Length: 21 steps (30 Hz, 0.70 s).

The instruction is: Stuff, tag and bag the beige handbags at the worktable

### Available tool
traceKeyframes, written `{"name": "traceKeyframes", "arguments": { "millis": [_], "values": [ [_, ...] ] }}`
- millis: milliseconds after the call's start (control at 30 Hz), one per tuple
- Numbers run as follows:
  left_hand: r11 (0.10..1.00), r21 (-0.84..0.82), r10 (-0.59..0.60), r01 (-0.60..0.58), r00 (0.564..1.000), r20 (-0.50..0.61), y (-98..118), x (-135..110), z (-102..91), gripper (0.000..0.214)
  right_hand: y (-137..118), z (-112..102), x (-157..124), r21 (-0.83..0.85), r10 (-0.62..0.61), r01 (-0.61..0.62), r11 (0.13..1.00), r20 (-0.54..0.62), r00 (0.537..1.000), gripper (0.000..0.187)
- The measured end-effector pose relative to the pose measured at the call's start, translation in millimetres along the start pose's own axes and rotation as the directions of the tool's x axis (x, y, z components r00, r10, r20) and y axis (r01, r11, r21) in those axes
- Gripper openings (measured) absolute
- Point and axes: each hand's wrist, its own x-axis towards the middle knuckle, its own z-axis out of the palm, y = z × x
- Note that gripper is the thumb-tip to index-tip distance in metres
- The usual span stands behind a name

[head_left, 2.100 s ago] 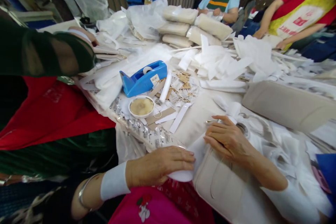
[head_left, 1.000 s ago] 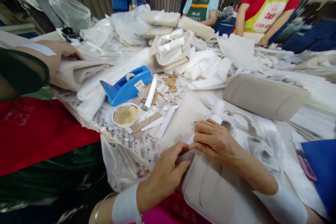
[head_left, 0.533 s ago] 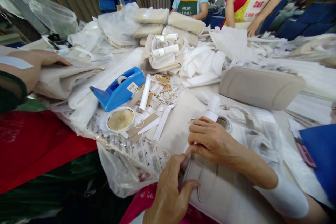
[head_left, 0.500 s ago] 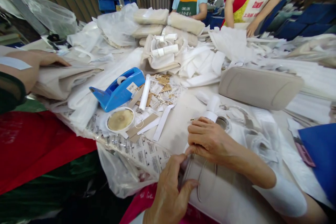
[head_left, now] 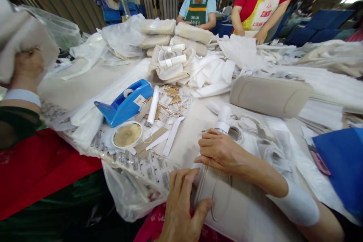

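Note:
A beige handbag (head_left: pixel 227 200) with curved stitched lines lies in front of me, its lower part near the table's edge. My right hand (head_left: pixel 222 153) is closed over its upper left edge, fingers curled and thumb pointing left. What lies under those fingers is hidden. My left hand (head_left: pixel 183 204) is at the bag's left side, fingers stretched out and thumb spread apart, the thumb tip at the bag's front. Just above my right hand, a white-wrapped handle (head_left: pixel 224 117) stands up from the bag, beside a metal-looking ring (head_left: pixel 235 133).
A blue tape dispenser (head_left: pixel 127 102), a round tin (head_left: pixel 127 134), a white roll (head_left: pixel 153 104) and loose tags (head_left: pixel 170 102) lie left of centre. Another beige bag (head_left: pixel 269 96) sits right. Wrapped bags (head_left: pixel 193 33) are stacked behind. A co-worker's hand (head_left: pixel 30 62) holds beige material at left.
My left hand's fingers have come slightly away from my right hand. The co-worker at left has lifted beige material off the table. The whole view has shifted a little.

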Motion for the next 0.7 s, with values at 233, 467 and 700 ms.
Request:
{"name": "traceKeyframes", "arguments": {
  "millis": [233,467,700],
  "values": [
    [0.977,-0.098,-0.187,0.192,0.981,0.051,10,5,-2.8,0.039,2,-1,0,-0.014,-0.011,0.01,1.0,-0.055,0.998,0.045],
    [0.851,-0.291,-0.397,0.437,0.898,0.187,9,16,-0.8,0.028,3,0,0,-0.002,0.001,-0.001,1.0,-0.039,0.999,0.042],
    [0.802,-0.251,-0.422,0.542,0.811,0.405,8,27,-10.1,0.022,-2,5,3,-0.038,0.049,-0.048,0.998,0.014,0.999,0.032]
  ]
}}
